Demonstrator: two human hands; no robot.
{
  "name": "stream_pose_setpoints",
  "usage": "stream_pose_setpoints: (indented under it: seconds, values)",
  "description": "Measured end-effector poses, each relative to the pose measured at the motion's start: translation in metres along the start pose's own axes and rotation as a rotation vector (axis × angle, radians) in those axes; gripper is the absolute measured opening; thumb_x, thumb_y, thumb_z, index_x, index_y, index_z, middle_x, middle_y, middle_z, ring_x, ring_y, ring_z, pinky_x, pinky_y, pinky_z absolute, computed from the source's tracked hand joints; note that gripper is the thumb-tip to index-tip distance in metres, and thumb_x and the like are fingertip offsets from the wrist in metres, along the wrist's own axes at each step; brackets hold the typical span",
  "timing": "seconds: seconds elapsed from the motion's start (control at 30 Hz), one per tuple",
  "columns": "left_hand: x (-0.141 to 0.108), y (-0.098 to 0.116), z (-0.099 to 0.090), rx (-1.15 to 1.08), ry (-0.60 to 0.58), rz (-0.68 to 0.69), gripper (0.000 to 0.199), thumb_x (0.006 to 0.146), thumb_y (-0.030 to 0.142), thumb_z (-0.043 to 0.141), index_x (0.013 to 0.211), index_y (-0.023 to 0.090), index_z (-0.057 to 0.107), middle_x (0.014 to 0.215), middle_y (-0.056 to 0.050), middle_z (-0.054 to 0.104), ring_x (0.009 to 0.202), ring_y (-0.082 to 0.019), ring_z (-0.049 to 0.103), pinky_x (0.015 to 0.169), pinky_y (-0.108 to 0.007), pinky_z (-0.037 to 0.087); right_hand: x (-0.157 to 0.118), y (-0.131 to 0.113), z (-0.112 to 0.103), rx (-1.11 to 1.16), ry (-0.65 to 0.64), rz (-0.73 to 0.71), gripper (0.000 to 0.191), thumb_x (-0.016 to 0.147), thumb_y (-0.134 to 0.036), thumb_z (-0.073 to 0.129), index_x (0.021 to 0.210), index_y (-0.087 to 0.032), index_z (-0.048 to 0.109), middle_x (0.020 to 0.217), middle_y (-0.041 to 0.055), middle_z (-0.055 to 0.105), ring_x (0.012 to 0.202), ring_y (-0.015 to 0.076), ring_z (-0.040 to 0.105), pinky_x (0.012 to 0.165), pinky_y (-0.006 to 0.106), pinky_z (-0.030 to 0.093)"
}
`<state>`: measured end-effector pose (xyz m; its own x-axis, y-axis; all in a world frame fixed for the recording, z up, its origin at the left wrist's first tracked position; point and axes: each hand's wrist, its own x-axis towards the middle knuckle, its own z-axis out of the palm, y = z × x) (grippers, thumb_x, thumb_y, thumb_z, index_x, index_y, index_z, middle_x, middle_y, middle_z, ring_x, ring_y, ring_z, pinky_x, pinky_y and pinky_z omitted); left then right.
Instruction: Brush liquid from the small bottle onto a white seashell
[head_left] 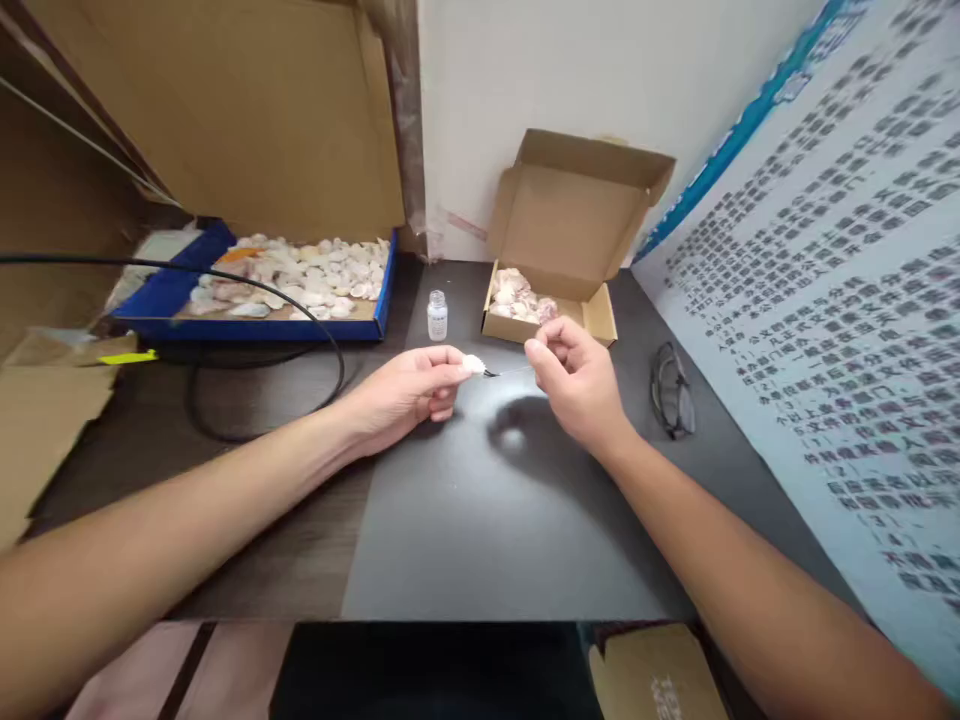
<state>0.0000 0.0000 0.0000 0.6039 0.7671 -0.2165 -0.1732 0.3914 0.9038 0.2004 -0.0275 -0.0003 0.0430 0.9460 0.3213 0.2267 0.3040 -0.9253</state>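
Note:
My left hand (420, 385) pinches a small white seashell (473, 364) between thumb and fingertips, above the dark mat. My right hand (576, 378) is closed on the end of a thin, clear stick (515, 371) with a black tip. That tip meets the right edge of the shell or lies very near it; I cannot tell which. Just behind my hands stands a small uncapped glass bottle (437, 318) with whitish contents. An open cardboard box (600, 312) holding shells (517, 295) sits beyond my right hand.
At the back left, a blue-edged box (300, 328) holds many pale shells. A black cable (341, 370) loops in front of it. Folded glasses (673, 390) lie on the right. A printed sheet (840, 330) covers the right wall. The table's front edge (517, 618) runs below my arms.

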Motion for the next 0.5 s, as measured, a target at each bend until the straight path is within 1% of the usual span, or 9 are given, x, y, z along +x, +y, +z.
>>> stream_pose_setpoints:
  seconds: [0.27, 0.5]
  values:
    - [-0.0032, -0.001, -0.0021, 0.03, -0.003, 0.008, 0.024, 0.082, 0.031, 0.076, 0.074, 0.016, 0.059, 0.058, 0.006, 0.037, 0.052, -0.006, 0.031, 0.049, -0.018, 0.032, -0.0024, -0.0012, 0.0018, 0.103, -0.061, 0.024, 0.023, 0.089, -0.034, 0.06, 0.076, -0.022, 0.046, 0.054, -0.0093, 0.035, 0.047, 0.007, 0.03, 0.047, 0.025, 0.024]
    - [-0.0014, -0.0033, -0.0054, 0.043, -0.025, 0.01, 0.018, 0.083, 0.029, 0.074, 0.08, 0.015, 0.062, 0.057, 0.007, 0.039, 0.052, -0.006, 0.03, 0.05, -0.018, 0.031, -0.0007, -0.0049, -0.0012, 0.007, 0.03, 0.014, 0.023, 0.089, -0.031, 0.06, 0.074, -0.022, 0.045, 0.052, -0.0095, 0.035, 0.048, 0.0073, 0.028, 0.048, 0.025, 0.023]
